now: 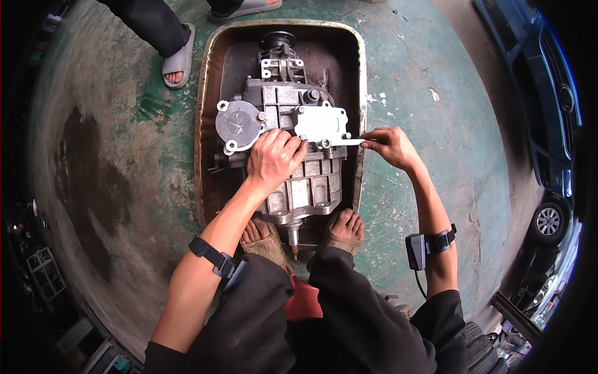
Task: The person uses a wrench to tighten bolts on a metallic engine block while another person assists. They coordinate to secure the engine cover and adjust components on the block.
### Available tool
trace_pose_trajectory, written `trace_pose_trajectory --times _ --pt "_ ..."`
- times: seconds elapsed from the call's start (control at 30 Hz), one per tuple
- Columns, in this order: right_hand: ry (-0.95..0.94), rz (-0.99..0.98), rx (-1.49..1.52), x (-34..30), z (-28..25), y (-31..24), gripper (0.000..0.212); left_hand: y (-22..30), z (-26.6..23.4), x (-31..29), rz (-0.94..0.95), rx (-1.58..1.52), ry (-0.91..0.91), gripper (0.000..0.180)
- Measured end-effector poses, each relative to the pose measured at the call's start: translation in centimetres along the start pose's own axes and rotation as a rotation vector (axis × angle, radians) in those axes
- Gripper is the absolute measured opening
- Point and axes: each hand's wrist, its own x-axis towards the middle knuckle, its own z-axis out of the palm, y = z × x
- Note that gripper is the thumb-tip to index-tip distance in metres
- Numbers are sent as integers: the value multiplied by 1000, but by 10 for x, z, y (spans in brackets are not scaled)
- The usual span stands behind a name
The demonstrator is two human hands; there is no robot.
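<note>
A grey metal gearbox (281, 96) lies in a deep tray, its splined shaft pointing toward me. On its top sit a pale rectangular cover plate (321, 122) with bolts at its edge and a round grey cover (238, 123) at the left. My right hand (391, 148) pinches the outer end of a wrench (347, 142); the wrench's ring end lies by a bolt at the plate's near edge. My left hand (274, 157) rests on the housing between the two covers, fingers curled and pressed together near a corner bolt. What lies under those fingers is hidden.
The tray's raised rim (362, 75) surrounds the gearbox. My bare feet (346, 225) are at its near end, beside the shaft. Another person's sandalled foot (179, 59) stands at the far left. A blue car (539, 81) is parked to the right. Dark stains mark the floor.
</note>
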Motion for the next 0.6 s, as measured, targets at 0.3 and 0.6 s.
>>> trace_pose_trajectory --times 0.3,0.6 --pt "369 160 582 -11 -11 0 28 1 -1 1 1 3 -7 15" --pt "183 480 926 -81 83 -61 25 0 1 -1 -4 31 -31 16"
